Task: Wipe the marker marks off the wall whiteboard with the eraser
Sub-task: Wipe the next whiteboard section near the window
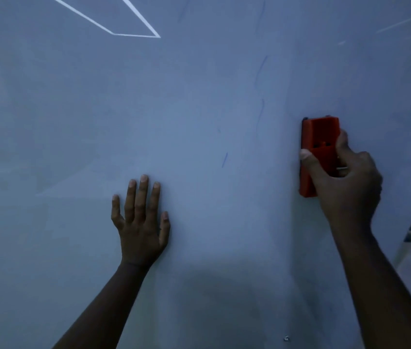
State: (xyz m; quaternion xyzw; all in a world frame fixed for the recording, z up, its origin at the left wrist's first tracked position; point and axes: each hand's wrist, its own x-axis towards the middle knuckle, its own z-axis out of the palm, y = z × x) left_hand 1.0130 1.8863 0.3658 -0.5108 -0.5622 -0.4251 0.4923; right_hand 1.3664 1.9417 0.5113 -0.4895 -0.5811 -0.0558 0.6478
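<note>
Whiteboard (199, 109): faint, perhaps marker, streaks (224, 159).

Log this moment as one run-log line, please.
right hand: grips red eraser on whiteboard | left hand: flat on board | faint blue marks remain

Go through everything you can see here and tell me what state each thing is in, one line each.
Whiteboard: mostly wiped, faint blue streaks left.
Blue marker marks: thin strokes left of the eraser, not yet wiped.
Eraser: orange, upright, against the board.
Right hand: grips the eraser, thumb on its left edge.
Left hand: flat on the board, fingers straight, holding nothing.
</note>
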